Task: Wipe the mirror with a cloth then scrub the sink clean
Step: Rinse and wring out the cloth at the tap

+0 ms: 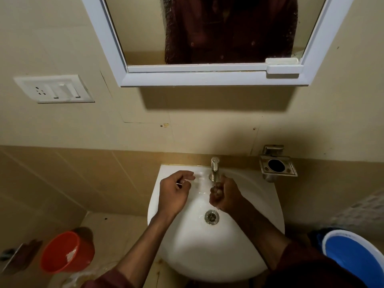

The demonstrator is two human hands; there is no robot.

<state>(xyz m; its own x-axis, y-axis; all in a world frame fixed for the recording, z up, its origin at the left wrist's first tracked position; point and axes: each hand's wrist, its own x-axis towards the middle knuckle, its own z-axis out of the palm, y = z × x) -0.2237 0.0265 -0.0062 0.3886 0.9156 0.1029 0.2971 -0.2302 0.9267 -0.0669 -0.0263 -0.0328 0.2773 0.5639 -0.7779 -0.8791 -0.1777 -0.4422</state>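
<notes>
Over the glossy white rounded sink (239, 256), right hand (225, 197) curls empty beneath the chrome tap (214, 169); left hand (174, 192) loosely curled, perhaps pinching something pale.

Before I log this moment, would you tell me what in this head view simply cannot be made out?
- Right hand: curled under the tap; whether it holds anything is lost in shadow and blur.
- Left hand: something small and pale by the fingers, too small to identify.
- Mirror: cut off by the top edge, so its cleanliness is unclear.
- Blue bucket: cut off by the right edge.
- Dark object left of the red bucket: blurred, unidentifiable.
</notes>
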